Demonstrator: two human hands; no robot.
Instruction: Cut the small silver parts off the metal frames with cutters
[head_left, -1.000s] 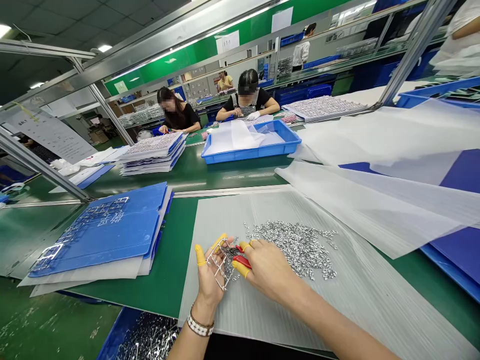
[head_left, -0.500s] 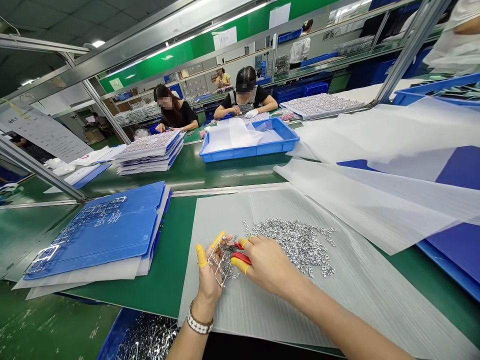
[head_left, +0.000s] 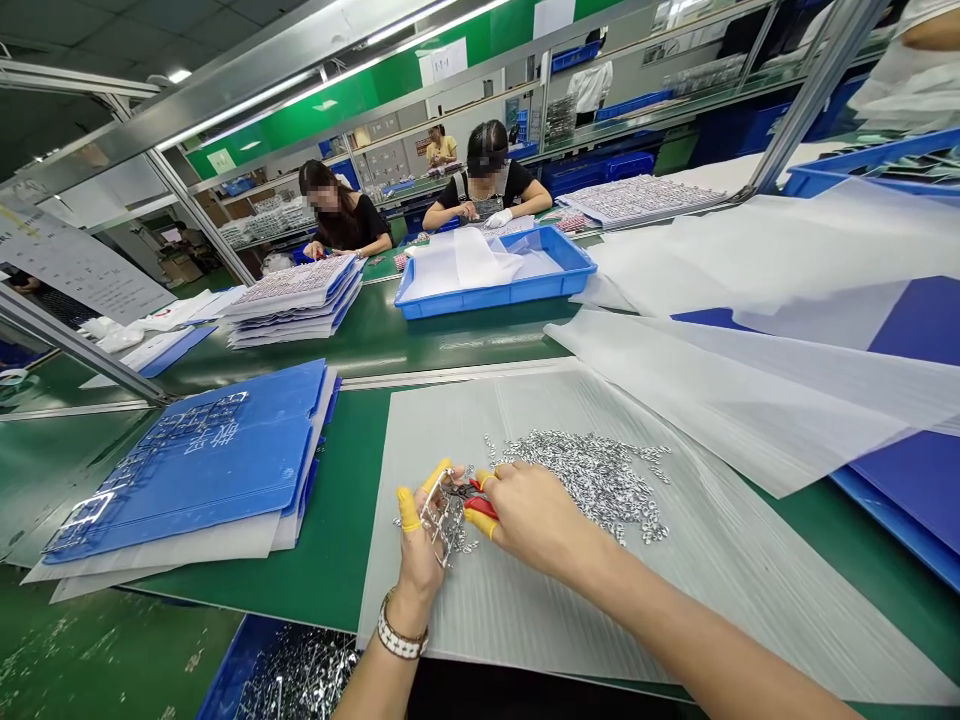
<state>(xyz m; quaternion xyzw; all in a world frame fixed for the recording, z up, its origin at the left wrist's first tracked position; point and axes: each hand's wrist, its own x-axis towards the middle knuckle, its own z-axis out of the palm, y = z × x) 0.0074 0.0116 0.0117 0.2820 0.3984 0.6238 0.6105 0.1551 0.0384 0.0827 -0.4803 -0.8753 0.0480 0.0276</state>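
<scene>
While the left hand (head_left: 417, 560) pinches metal framing (head_left: 436, 520), the right hand (head_left: 536, 520) grips pliers (head_left: 481, 508).

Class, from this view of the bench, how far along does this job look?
Looks done: a flat metal frame lies on the blue folder. In hand: the left hand holds a small metal frame while the right hand works red-handled pliers at it. Left: a heap of small metal pieces on the ribbed plastic sheet.
</scene>
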